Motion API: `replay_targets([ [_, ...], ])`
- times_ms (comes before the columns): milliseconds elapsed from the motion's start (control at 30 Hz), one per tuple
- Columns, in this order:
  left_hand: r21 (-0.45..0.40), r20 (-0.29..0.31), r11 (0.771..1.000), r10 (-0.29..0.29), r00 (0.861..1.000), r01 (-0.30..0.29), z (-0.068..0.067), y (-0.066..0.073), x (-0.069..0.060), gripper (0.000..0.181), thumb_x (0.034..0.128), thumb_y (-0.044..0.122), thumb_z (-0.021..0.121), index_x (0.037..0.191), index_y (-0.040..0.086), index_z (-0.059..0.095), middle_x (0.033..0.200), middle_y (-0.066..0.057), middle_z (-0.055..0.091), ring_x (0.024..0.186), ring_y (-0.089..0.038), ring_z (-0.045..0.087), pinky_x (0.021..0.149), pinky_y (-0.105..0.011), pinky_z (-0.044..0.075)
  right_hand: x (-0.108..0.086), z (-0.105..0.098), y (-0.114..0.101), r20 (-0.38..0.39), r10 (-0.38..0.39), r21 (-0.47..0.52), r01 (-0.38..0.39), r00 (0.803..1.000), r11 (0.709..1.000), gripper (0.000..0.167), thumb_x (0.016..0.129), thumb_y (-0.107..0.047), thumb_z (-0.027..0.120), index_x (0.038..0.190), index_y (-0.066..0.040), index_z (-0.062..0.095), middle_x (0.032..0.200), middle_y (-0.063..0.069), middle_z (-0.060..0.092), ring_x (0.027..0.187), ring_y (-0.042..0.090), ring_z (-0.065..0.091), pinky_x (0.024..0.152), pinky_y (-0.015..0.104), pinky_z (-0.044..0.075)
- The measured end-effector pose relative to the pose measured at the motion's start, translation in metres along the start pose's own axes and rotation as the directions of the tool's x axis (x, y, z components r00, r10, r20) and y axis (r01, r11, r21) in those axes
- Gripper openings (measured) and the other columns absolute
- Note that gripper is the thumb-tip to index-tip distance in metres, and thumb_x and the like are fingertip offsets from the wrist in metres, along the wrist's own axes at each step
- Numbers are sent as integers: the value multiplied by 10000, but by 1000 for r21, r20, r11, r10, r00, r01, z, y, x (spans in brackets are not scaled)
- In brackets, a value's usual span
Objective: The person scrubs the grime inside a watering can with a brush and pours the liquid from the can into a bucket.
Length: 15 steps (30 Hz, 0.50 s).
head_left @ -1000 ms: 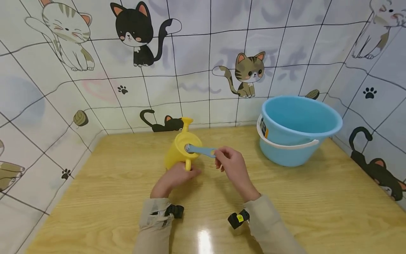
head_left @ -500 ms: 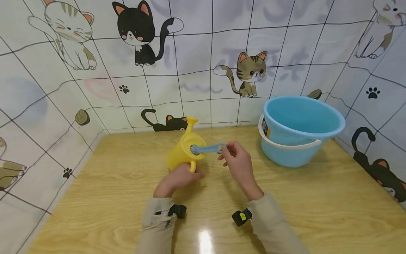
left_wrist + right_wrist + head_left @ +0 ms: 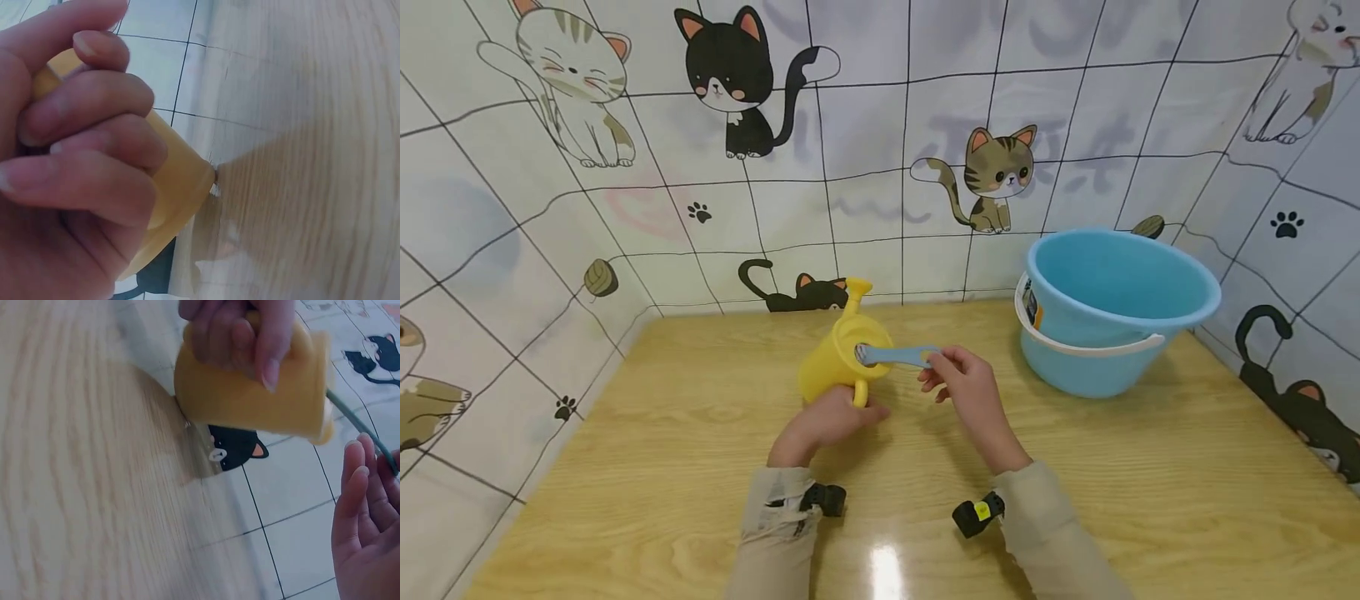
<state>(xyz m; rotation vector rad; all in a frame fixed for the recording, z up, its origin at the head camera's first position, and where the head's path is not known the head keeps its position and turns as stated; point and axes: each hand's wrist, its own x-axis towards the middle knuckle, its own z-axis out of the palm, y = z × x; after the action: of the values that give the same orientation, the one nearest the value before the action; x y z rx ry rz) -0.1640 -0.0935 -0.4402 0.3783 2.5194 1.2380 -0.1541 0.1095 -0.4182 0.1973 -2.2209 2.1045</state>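
A yellow watering can stands left of the table's middle, its round opening turned up towards the head camera. My left hand grips it by the handle with curled fingers; the left wrist view shows the folded fingers close up. Between thumb and fingertips, my right hand pinches the end of a light blue, flat-handled tool. The tool's head sits at the opening, partly inside it, so its kind cannot be made out. In the right wrist view the tool shows as a thin stem.
A light blue bucket with a white handle stands at the back right of the wooden table. Behind and at both sides hangs a white cloth printed with cats and grid lines.
My right hand drew the blue tool slightly out half a second ago, and its head now sits deeper in the opening. The left hand keeps its grip; the whole head view has shifted slightly.
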Motion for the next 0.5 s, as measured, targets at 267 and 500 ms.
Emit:
replay_targets([
  [267, -14, -7, 1000, 10, 1000, -10, 2, 1, 2, 362, 780, 376, 646, 587, 119, 481, 527, 44, 359, 481, -111, 343, 483, -260, 307, 4, -9, 9, -61, -32, -48, 29, 998, 998, 255, 888, -284, 547, 913, -31, 573, 838, 148, 626, 722, 278, 600, 579, 392, 483],
  [500, -10, -1, 1000, -27, 1000, 27, 5, 0, -1, 359, 779, 381, 647, 649, 62, 549, 553, 30, 418, 502, -125, 376, 499, -267, 321, -9, -1, -13, -71, -129, -112, 120, 989, 986, 244, 908, -245, 517, 970, -15, 571, 909, 161, 631, 768, 195, 595, 578, 360, 483],
])
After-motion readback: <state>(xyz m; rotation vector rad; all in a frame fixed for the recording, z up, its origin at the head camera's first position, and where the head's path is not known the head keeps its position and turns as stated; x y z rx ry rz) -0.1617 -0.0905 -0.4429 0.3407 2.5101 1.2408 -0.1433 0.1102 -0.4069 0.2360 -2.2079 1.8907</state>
